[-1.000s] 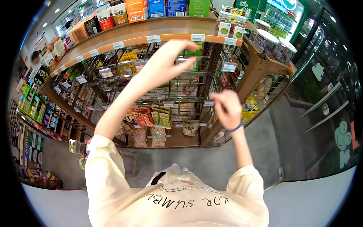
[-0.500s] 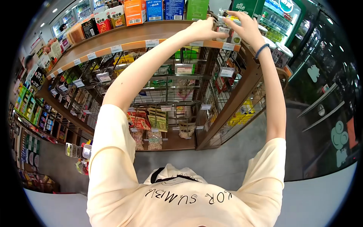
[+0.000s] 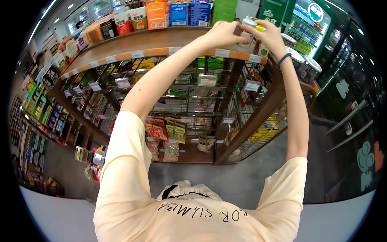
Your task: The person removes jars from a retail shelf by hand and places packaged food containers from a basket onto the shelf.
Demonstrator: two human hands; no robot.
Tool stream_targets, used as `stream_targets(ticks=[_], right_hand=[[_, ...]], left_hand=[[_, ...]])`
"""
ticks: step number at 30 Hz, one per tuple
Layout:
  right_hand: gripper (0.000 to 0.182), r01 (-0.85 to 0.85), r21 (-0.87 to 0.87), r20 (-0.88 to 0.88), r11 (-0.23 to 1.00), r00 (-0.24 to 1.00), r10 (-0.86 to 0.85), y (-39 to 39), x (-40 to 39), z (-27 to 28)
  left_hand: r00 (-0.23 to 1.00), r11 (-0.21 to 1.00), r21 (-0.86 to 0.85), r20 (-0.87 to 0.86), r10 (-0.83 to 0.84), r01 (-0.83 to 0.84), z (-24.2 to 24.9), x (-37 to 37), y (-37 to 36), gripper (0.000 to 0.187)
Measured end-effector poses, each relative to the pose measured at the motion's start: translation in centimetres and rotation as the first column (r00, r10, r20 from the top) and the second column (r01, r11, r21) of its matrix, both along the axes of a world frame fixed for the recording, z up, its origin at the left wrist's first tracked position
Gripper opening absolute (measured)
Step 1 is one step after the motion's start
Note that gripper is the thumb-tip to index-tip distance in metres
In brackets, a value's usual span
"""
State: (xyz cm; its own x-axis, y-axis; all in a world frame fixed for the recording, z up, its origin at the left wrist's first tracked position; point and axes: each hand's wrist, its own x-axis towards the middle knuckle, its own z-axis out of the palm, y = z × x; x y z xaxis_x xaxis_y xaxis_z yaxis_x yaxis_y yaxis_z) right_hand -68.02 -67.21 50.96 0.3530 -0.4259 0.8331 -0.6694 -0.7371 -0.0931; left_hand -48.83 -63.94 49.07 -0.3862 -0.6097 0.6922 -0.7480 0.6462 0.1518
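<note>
At the right end of the top shelf is a small clear jar (image 3: 246, 40) with a pale, whitish lid (image 3: 249, 21). My left hand (image 3: 225, 34) reaches it from the left, fingers curled, the thumb lying across its side. From the right, my right hand (image 3: 269, 36) bends over the same jar, its fingertips meeting the left ones near the upper part. Part of the jar is hidden behind my fingers. Just beside it, below my right hand, stands a small container with a green round mark (image 3: 263, 51).
Boxed goods line the shelf's back, among them an orange box (image 3: 158, 15) and a green box (image 3: 224, 10). White-lidded tubs (image 3: 309, 67) stand at the right corner. Wire racks with snack bags (image 3: 175, 131) hang below. A lit drinks fridge (image 3: 307, 28) is behind at right.
My view has shifted, so the shelf sits slightly lower and further right. Both hands have closed in around the jar, and its pale lid now shows above my fingers.
</note>
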Motion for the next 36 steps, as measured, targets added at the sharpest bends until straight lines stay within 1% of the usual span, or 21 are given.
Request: stream_targets(ticks=[1, 3, 4, 6, 8, 9, 11, 12, 15, 16, 17, 19, 23, 26, 27, 28, 29, 31, 33, 35, 36], right_hand=[[0.068, 0.006, -0.069, -0.022, 0.998, 1.0, -0.007, 0.7, 0.5, 0.6], [0.065, -0.165, 0.034, 0.048, 0.986, 0.985, 0.164, 2.7, 1.4, 1.8], [0.066, -0.132, -0.004, 0.083, 0.991, 0.988, 0.132, 4.9, 2.2, 2.3], [0.049, -0.301, 0.08, 0.179, 0.95, 0.942, 0.283, 5.4, 3.5, 2.3], [0.041, -0.555, 0.184, 0.336, 0.811, 0.811, 0.479, 6.1, 5.5, 2.2], [0.041, -0.583, 0.178, 0.337, 0.793, 0.793, 0.507, 7.6, 6.6, 2.2], [0.04, -0.687, 0.312, 0.445, 0.656, 0.716, 0.537, 11.1, 8.8, 1.8], [0.04, -0.772, 0.319, 0.507, 0.55, 0.629, 0.589, 12.6, 10.0, 1.2], [0.047, -0.895, 0.179, 0.524, 0.409, 0.438, 0.73, 15.5, 13.9, -1.0], [0.041, -0.898, 0.263, 0.522, 0.352, 0.439, 0.731, 17.3, 14.5, -1.4], [0.04, -0.878, 0.27, 0.482, 0.396, 0.479, 0.734, 18.3, 15.5, -2.9], [0.041, -0.872, 0.339, 0.498, 0.354, 0.486, 0.718, 20.6, 16.9, -4.5], [0.051, -0.876, 0.478, 0.612, 0.065, 0.386, 0.691, 24.4, 19.9, -9.9], [0.05, -0.806, 0.59, 0.517, 0.046, 0.421, 0.745, 27.3, 22.5, -14.2], [0.051, -0.771, 0.635, 0.562, -0.053, 0.413, 0.717, 28.3, 23.4, -15.9], [0.051, -0.743, 0.656, 0.59, -0.128, 0.401, 0.7, 29.4, 24.2, -17.7], [0.051, -0.717, 0.67, 0.617, -0.195, 0.391, 0.683, 30.6, 25.3, -19.4], [0.049, -0.711, 0.692, 0.541, -0.127, 0.394, 0.743, 32.9, 27.4, -22.8], [0.049, -0.674, 0.71, 0.577, -0.202, 0.393, 0.716, 35.6, 29.0, -25.9], [0.047, -0.608, 0.792, 0.383, -0.05, 0.431, 0.817, 38.9, 30.4, -27.9], [0.046, -0.602, 0.798, 0.344, -0.033, 0.409, 0.845, 40.4, 30.9, -29.3]], left_hand=[[0.999, 0.999, -0.053, -0.031, -0.015, 0.013, 0.2, 0.7, 0.5, 0.07], [0.995, 0.989, -0.145, -0.086, -0.043, 0.031, 0.9, 1.8, 1.4, 0.07], [0.99, 0.985, -0.164, -0.12, -0.074, 0.054, 1.1, 2.4, 2.2, 0.069], [0.977, 0.987, -0.15, -0.191, -0.093, 0.064, 1.3, 3.1, 4.4, 0.069], [0.938, 0.984, -0.129, -0.307, -0.161, 0.126, 1.5, 4.2, 8.0, 0.067], [0.931, 0.975, -0.181, -0.315, -0.183, 0.13, 1.1, 4.8, 9.5, 0.065], [0.925, 0.991, -0.08, -0.357, -0.129, 0.107, 0.7, 6.2, 13.3, 0.056], [0.927, 0.993, -0.083, -0.359, -0.104, 0.08, 0.5, 7.0, 14.8, 0.056], [0.934, 0.997, -0.049, -0.353, 0.044, -0.066, -1.4, 9.6, 19.4, 0.05], [0.938, 0.995, -0.056, -0.341, 0.062, -0.086, -2.1, 10.5, 21.0, 0.05], [0.94, 0.993, -0.05, -0.33, 0.089, -0.112, -3.4, 11.5, 22.9, 0.05], [0.92, 0.981, 0.018, -0.344, 0.186, -0.192, -4.8, 12.5, 26.5, 0.052], [0.85, 0.929, 0.217, -0.383, 0.363, -0.299, -9.1, 14.0, 33.3, 0.054], [0.745, 0.842, 0.381, -0.413, 0.524, -0.381, -13.2, 14.8, 38.3, 0.054], [0.701, 0.832, 0.407, -0.462, 0.543, -0.376, -14.9, 15.1, 39.7, 0.054], [0.708, 0.812, 0.337, -0.4, 0.582, -0.477, -16.7, 15.6, 41.1, 0.054], [0.658, 0.77, 0.455, -0.416, 0.628, -0.447, -18.2, 16.0, 42.8, 0.055], [0.559, 0.735, 0.528, -0.485, 0.673, -0.426, -21.5, 16.7, 45.4, 0.054], [0.404, 0.669, 0.626, -0.534, 0.742, -0.4, -24.6, 16.8, 48.4, 0.05], [0.247, 0.666, 0.607, -0.631, 0.736, -0.434, -28.7, 16.8, 51.1, 0.051], [0.197, 0.635, 0.637, -0.621, 0.758, -0.437, -30.5, 16.8, 52.7, 0.051]])
